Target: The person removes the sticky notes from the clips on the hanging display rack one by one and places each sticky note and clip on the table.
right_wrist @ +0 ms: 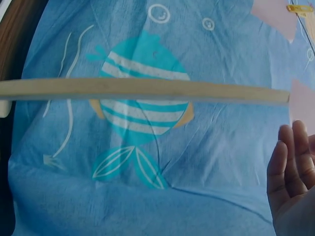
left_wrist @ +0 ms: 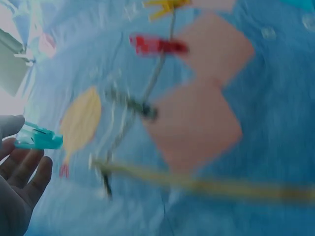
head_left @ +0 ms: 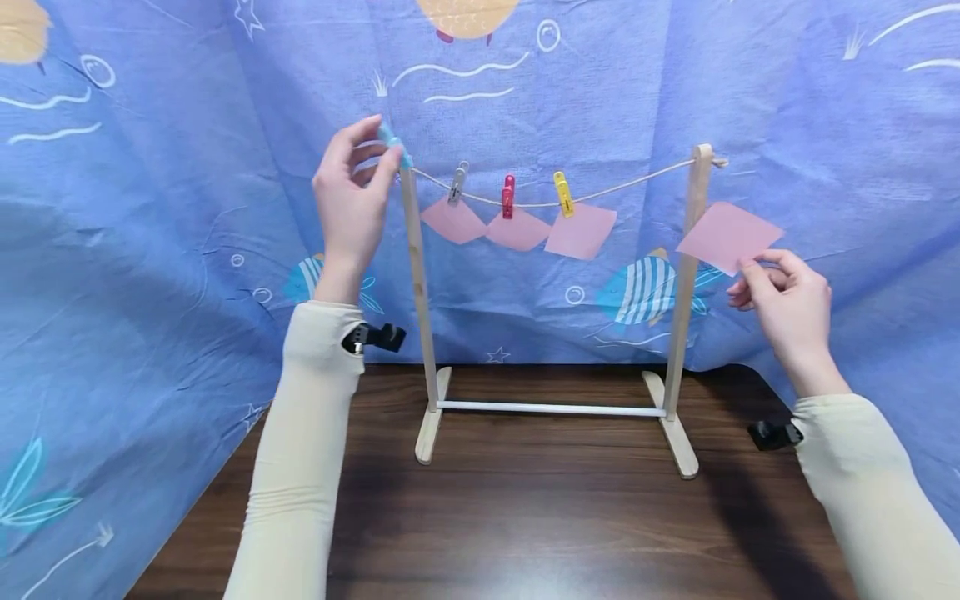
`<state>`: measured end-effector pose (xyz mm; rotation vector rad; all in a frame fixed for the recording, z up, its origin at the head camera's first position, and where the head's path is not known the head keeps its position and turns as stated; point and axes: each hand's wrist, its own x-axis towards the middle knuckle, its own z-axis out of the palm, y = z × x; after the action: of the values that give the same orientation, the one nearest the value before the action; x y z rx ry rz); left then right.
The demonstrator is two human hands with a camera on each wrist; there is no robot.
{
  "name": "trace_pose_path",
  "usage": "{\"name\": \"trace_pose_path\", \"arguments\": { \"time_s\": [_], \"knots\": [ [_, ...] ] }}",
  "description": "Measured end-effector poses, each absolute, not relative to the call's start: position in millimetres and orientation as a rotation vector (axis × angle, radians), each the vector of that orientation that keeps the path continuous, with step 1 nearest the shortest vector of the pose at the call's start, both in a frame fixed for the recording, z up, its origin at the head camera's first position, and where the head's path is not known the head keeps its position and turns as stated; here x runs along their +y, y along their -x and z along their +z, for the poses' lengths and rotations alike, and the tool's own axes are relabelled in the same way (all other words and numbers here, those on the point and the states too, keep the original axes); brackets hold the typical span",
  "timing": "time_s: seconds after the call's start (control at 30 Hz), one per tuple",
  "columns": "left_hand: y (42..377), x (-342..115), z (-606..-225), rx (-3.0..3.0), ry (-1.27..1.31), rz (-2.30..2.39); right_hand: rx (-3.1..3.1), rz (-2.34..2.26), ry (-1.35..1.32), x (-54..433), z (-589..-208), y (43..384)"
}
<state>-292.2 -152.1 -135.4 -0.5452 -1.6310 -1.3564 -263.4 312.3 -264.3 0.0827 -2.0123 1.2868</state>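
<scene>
Clothespin in the left grip, paper square in the right

The left hand (head_left: 354, 179) pinches a light-blue plastic clothespin (head_left: 395, 146) between thumb and fingertips, with only the thickness of the clip between them. The right hand (head_left: 793, 304) holds a thin pink paper square (head_left: 727, 237) by its lower corner, thumb and finger drawn together on it, the sheet spreading up and to the left of the grip. Below each grip comes a cream long sleeve (head_left: 303, 433) with a small black device (head_left: 378, 337) at the wrist

Just beside the left grip stands the left pale wooden post (head_left: 417, 292); the left wrist view shows the clothespin apart from it. Just left of the right grip is the right pale wooden post (head_left: 682, 308); the sheet overlaps it in the head view, and I cannot tell whether they touch

Between the 2 grips a thin beige cord (head_left: 645, 176) sags from post to post. Going away from the left grip, it bears 3 plastic clips: grey (head_left: 457, 183), red (head_left: 508, 197) and yellow (head_left: 564, 194), with 3 pink paper squares (head_left: 581, 232) hanging below them

Well below the grips, a white rod (head_left: 551, 408) joins the posts above a dark brown wood-grain table (head_left: 562, 517). Behind everything hangs blue printed cloth (head_left: 825, 167)
</scene>
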Motion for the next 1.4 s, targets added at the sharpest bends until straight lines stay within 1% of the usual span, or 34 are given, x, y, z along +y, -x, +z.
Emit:
{"name": "trace_pose_path", "arguments": {
  "time_s": [0.1,0.17,0.3,0.43,0.7,0.97,1.2,1.4],
  "knots": [
    [283,-172,-143,-1.674,0.469,-1.295,-1.974,1.309,-0.062,319,-266,262],
    [282,-185,-148,-1.699,0.415,-1.257,-1.966,1.311,-0.048,323,-267,261],
    [295,-211,-161,-1.744,0.338,-1.208,-1.95,1.329,-0.005,330,-268,262],
    [304,-229,-176,-1.799,0.317,-1.168,-1.869,1.383,0.038,335,-273,264],
    [317,-246,-210,-1.9,0.31,-1.093,-1.742,1.392,0.108,345,-295,264],
    [332,-258,-263,-2.04,0.235,-1.09,-1.817,1.375,0.143,357,-316,267],
    [337,-269,-317,-2.258,0.119,-1.089,-1.999,1.422,0.095,366,-353,277],
    [343,-271,-352,-2.392,0.057,-1.056,-2.125,1.442,0.078,372,-385,279]
  ]
}}
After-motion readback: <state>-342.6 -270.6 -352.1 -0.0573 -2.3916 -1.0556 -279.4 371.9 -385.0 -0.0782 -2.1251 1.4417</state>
